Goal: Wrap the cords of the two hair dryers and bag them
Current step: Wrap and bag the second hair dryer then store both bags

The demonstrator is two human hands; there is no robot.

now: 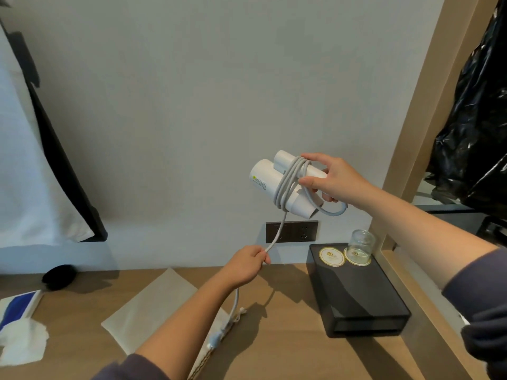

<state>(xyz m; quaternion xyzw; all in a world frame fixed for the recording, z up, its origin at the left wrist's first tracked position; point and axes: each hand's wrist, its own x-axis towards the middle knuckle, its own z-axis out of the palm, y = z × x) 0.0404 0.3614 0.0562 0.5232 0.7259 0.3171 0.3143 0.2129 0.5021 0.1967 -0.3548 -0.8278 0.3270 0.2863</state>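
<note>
A person's right hand [333, 178] holds a white folded hair dryer [267, 178] up in front of the wall, fingers curled round its handle and pinning several turns of grey cord [275, 237] wound on it. The left hand [247, 266], lower, grips the free cord in a fist, drawn taut. The plug [215, 338] trails onto a flat beige cloth bag [153, 305] on the wooden desk [274, 352]. To wrap well, each turn should probably lie snug beside the last, cord slipping through the left fist under light tension.
</note>
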